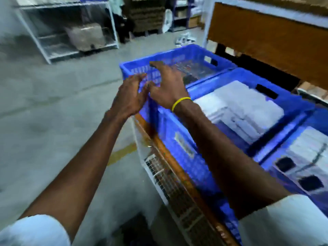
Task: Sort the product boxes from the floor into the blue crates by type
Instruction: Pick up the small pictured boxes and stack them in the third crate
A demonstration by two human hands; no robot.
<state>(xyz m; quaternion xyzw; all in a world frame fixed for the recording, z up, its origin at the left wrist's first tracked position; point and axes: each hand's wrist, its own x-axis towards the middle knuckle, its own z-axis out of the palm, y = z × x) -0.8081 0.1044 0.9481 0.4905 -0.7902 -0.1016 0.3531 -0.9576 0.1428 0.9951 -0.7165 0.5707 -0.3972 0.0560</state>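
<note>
Neither hand grips anything: the left hand (130,96) and the right hand (166,89), which wears a yellow wristband (181,103), hang with fingers spread and released over the near corner of the far crate (159,55), at twelve o'clock. That crate holds a thin layer of dark and pale boxes (193,70), blurred. At three o'clock the middle crate (204,174) is nearly full of white boxes (248,107). At four o'clock a third crate (317,119) carries white boxes with dark patches (308,153).

Judging by this, sorting is well along. The floor (53,103) at nine o'clock shows no boxes, and a few pale things (182,39) lie on it at one o'clock, perhaps left to sort.

No brand or writing can be read. A pale tag (184,144) on the middle crate is smeared.
</note>
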